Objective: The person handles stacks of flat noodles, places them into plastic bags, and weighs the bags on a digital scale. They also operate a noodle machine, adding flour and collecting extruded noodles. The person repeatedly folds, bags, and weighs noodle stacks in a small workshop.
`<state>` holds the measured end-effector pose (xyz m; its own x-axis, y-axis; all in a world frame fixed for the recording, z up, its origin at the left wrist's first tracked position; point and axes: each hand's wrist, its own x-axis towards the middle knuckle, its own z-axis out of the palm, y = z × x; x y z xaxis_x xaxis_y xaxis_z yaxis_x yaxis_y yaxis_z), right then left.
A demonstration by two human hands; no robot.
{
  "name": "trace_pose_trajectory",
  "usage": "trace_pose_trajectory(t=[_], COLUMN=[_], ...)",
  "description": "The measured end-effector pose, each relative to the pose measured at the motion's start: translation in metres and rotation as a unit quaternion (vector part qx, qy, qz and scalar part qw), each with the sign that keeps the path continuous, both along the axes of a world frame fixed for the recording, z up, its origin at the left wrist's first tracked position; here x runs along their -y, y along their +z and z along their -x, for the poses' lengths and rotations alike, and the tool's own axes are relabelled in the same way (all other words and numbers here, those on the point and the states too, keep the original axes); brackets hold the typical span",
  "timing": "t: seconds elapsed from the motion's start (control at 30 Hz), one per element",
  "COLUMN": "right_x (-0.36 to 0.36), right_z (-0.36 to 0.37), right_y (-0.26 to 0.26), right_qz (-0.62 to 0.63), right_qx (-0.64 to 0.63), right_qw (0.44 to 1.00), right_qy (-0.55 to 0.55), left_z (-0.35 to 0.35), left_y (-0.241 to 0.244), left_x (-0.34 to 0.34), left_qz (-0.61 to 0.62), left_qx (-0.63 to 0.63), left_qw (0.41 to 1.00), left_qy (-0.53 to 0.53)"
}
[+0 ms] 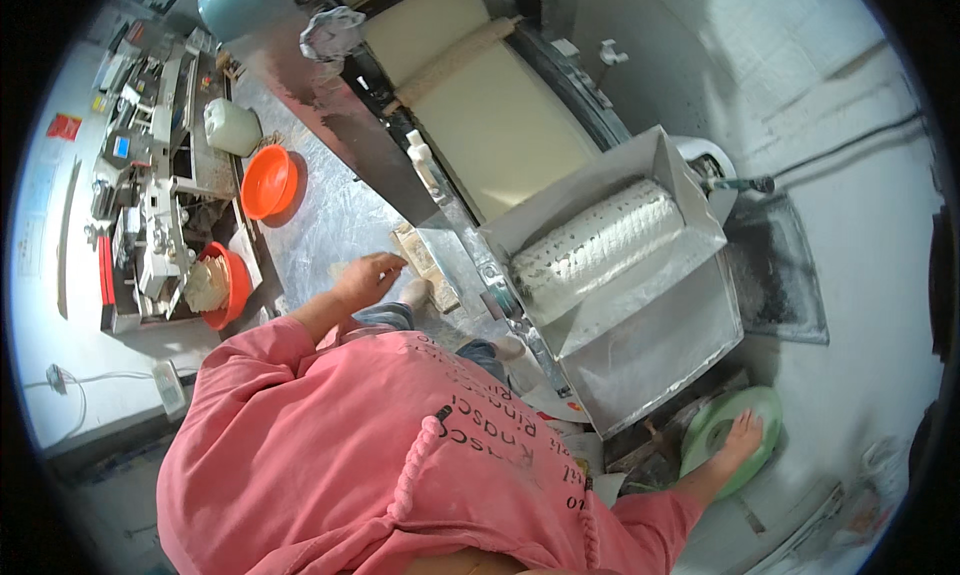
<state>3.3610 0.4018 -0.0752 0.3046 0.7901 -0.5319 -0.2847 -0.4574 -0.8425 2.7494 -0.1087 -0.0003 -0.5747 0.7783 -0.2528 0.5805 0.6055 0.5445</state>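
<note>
My left hand (373, 278) hangs in the air over the floor, its fingers loosely curled with nothing seen in them. It is to the left of a machine's metal side plate. At the lower right, my right hand (742, 436) lies on a round light-green plastic basin (694, 444); whether the fingers grip it cannot be told. Before me stands a large roller machine with a wide pale belt (517, 124). At its near end a dimpled metal roller (600, 241) sits inside a metal hopper (652, 335) with dusty walls.
An orange basin (269, 182) stands on the floor at the left, by a whitish plastic jug (231, 127). Another orange basin (238, 290) holds pale sheets, beside a bench of small machines (154, 200). A wooden block (427, 267) lies near my feet. A cable (847, 143) runs along the right wall.
</note>
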Motion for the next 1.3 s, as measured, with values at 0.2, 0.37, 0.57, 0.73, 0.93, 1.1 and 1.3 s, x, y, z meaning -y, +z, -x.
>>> trace_pose_trajectory(t=[0.2,0.37,0.57,0.73,0.93,1.1,1.3], right_x=[0.024,0.100,0.160,0.155,0.166,0.162,0.152], right_z=[0.336,0.585,0.804,0.891,0.921,0.917,0.898], right_y=[0.194,0.228,0.107,0.012,0.012,0.028,0.013], right_qz=[-0.208,-0.092,0.042,0.093,0.066,0.096,0.055], right_qx=[0.035,0.104,0.061,0.059,0.219,0.138,0.109], right_qw=[0.894,0.692,0.733,0.812,0.823,0.817,0.840], right_qy=[0.394,0.709,0.676,0.573,0.521,0.552,0.528], left_z=[0.076,0.160,0.283,0.338,0.341,0.339,0.322], left_y=[-0.001,0.024,0.116,0.164,0.163,0.161,0.167], left_x=[0.032,0.034,0.013,-0.015,-0.013,-0.022,-0.028], left_qz=[-0.094,-0.268,-0.420,-0.466,-0.376,-0.368,-0.294], left_qx=[-0.067,-0.196,-0.363,-0.442,-0.511,-0.524,-0.573], left_qw=[0.986,0.921,0.824,0.766,0.771,0.768,0.764], left_qy=[0.122,0.206,0.115,-0.039,-0.058,-0.032,0.027])
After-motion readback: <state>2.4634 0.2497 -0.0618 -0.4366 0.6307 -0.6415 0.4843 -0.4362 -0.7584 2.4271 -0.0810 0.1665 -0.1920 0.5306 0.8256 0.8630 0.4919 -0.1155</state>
